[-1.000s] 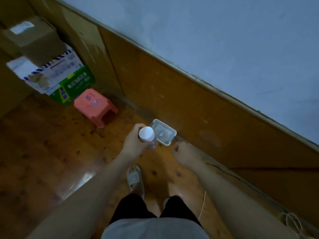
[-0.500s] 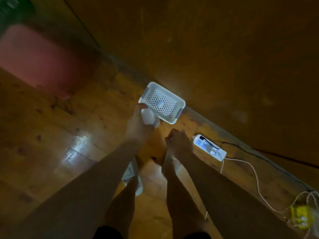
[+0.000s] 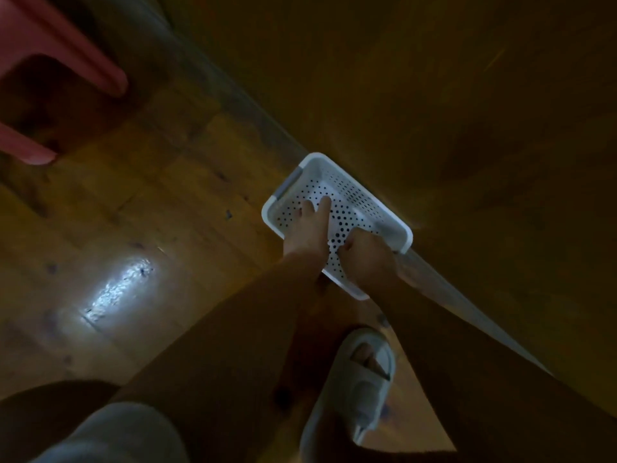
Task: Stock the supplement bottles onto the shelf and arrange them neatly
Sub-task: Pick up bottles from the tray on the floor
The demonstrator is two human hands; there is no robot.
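Wooden floor [image 3: 140, 195] and wall panel [image 3: 434, 95] meet beside a white perforated basket [image 3: 360, 195], with a pink stool [image 3: 66, 45] well apart at far left. Left hand [image 3: 305, 233] reaches into the basket with fingers extended and flat; right hand [image 3: 369, 255] lies curled at the near rim, its hold unclear. No bottle is visible near either hand; a grey slipper [image 3: 360, 382] sits below the wrists.

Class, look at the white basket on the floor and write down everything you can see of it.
The white basket is a shallow rectangular tray, seemingly plastic, its base and walls perforated with round holes, with a grey handle at one end. It sits on the wooden floor against the wall base. The left hand reaches inside, fingers extended; the right hand is at its near edge.
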